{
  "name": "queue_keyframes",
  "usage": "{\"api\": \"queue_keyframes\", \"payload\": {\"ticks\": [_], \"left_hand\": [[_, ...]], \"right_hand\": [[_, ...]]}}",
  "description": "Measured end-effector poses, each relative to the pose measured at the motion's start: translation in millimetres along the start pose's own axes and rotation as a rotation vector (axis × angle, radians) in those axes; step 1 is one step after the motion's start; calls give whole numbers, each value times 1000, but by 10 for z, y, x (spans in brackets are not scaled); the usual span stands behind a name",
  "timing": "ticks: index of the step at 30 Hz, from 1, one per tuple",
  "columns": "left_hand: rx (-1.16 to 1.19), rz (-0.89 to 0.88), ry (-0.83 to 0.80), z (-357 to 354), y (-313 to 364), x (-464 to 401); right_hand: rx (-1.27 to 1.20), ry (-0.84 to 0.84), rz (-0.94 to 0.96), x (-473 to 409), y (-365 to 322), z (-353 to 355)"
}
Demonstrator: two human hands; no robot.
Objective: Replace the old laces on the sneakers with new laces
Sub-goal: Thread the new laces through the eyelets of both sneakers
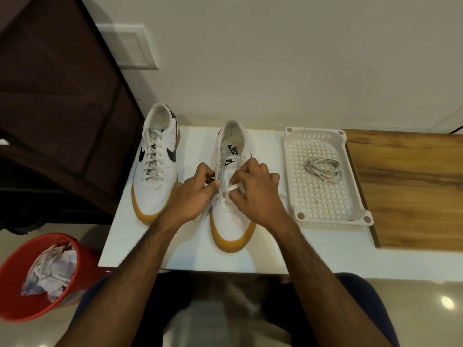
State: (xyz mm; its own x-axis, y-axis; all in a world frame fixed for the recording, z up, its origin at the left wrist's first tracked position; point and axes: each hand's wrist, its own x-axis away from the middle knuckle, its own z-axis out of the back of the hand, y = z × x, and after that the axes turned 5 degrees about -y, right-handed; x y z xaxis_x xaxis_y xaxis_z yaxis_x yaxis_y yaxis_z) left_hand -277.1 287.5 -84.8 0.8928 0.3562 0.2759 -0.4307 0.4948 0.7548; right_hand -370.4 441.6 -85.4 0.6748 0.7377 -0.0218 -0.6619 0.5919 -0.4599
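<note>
White sneaker [231, 196] at table [140, 246] centre, long axis 6-to-12 o'clock, toe at 6. Left hand [193, 196] and right hand [255, 194] pinch its lace [231, 187]. Laced sneaker [156, 161] at 9 o'clock, parallel.

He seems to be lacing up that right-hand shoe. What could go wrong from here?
The lace pinched by the left hand and right hand is only through the lowest part of the near sneaker; one end could be pulled out or left uneven.

The bundled lace in the white tray looks much like the one in use, so old and new might get mixed up.
</note>
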Motion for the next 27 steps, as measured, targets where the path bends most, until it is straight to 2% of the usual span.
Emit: {"api": "queue_keyframes", "payload": {"ticks": [3, 6, 8, 11, 13, 15, 18, 21, 24, 27], "left_hand": [[-33, 5, -5, 3, 11, 0], [-47, 7, -6, 4, 20, -6], [-36, 9, -9, 4, 19, -10], [-15, 10, -8, 9, 4, -14], [-14, 7, -11, 7, 6, -15], [-16, 0, -8, 2, 8, -19], [-24, -9, -4, -3, -3, -18], [-18, -13, -1, -12, -6, -20], [-34, -2, -1, -10, 9, -22], [-51, 8, -5, -5, 6, -23]], "right_hand": [[-93, 45, -105, -18, 122, 161], [-341, 146, -244, -4, 240, 286], [-478, 181, -249, 20, 260, 311], [-532, 95, -162, 46, 231, 293], [-508, 10, -62, 45, 147, 257], [-379, -48, -5, 22, 62, 178], [-100, -34, 17, 1, -44, 2], [6, 1, 33, 15, -72, -56], [53, 47, -10, -6, 62, 47], [-37, 206, -184, -33, 253, 233]]}}
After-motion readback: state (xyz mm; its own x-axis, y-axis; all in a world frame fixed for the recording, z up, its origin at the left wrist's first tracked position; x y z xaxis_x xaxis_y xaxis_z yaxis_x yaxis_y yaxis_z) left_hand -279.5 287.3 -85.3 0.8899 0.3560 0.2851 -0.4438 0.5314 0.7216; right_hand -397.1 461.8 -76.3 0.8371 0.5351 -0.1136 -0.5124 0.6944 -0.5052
